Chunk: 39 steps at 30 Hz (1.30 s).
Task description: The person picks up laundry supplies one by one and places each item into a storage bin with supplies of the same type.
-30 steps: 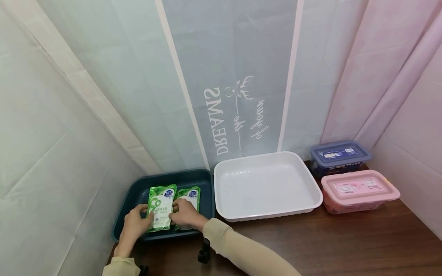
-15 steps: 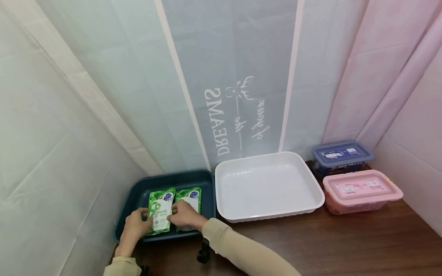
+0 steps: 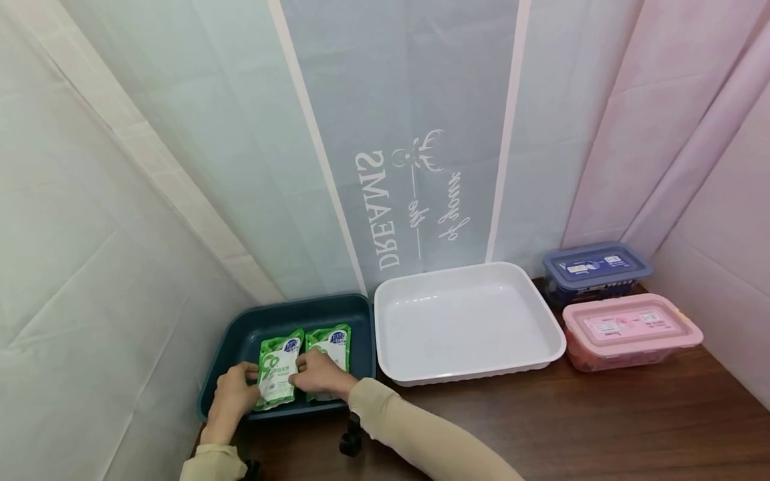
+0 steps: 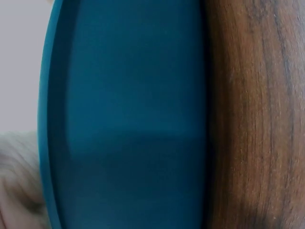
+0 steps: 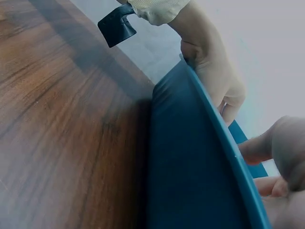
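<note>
Two green-and-white pouches with a blue logo lie side by side in the dark teal tray [image 3: 237, 327] at the left. My left hand [image 3: 231, 395] holds the left pouch [image 3: 279, 377] at its left edge, thumb over the front. At that pouch's opposite edge, my right hand [image 3: 321, 373] grips with thumb and fingers, partly covering the right pouch [image 3: 332, 339]. In the left wrist view the tray's outer wall [image 4: 133, 95] fills the middle. Both hands show beyond the tray rim [image 5: 224, 129] in the right wrist view, where the pouches are hidden.
A white tray [image 3: 463, 377] stands against the teal one on its right. Farther right are a lidded pink box [image 3: 631, 327] and, behind it, a lidded blue box [image 3: 592, 267]. Fabric curtains [image 3: 421, 80] close off the back and sides of the wooden table [image 3: 571, 427].
The left pouch has come down slightly toward the front of the tray, between both hands. Its neighbour stays where it was, and the hands have shifted only a little.
</note>
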Tool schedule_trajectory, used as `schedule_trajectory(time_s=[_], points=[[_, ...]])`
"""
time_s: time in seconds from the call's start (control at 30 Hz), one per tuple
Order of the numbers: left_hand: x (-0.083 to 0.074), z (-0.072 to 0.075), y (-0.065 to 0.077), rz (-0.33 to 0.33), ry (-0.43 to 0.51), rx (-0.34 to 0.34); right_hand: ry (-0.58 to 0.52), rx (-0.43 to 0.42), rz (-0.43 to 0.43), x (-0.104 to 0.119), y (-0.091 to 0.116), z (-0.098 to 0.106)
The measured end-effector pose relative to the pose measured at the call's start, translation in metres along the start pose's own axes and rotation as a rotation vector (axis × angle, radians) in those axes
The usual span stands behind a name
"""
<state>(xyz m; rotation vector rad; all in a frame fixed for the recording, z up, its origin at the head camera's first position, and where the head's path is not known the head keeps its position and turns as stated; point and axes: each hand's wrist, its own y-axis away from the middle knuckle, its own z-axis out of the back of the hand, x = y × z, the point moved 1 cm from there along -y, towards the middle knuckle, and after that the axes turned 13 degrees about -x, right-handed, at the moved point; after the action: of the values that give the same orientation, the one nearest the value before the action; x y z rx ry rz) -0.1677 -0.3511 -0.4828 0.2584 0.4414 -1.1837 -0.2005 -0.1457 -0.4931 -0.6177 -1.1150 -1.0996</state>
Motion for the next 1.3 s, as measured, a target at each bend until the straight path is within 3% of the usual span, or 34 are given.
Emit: schedule_trajectory(time_s=[0.27, 0.63, 0.77, 0.97, 1.13, 1.3], points=[[0.001, -0.002, 0.002, -0.023, -0.005, 0.025, 0.026, 0.013, 0.063, -0.001, -0.001, -0.004], [0.001, -0.005, 0.001, -0.025, -0.042, 0.014, 0.230, -0.048, 0.146, -0.005, -0.001, -0.014], [0.003, -0.005, 0.000, -0.029, -0.041, 0.020, 0.257, -0.048, 0.136, -0.002, 0.001, -0.015], [0.002, -0.002, 0.002, -0.051, -0.049, 0.031, 0.303, -0.029, 0.206, 0.005, 0.006, -0.009], [0.000, -0.002, 0.002, -0.052, -0.049, 0.030, 0.239, -0.034, 0.196, 0.001, 0.008, -0.004], [-0.002, 0.001, 0.004, -0.042, -0.050, 0.021, 0.198, -0.022, 0.280, -0.003, 0.011, 0.007]])
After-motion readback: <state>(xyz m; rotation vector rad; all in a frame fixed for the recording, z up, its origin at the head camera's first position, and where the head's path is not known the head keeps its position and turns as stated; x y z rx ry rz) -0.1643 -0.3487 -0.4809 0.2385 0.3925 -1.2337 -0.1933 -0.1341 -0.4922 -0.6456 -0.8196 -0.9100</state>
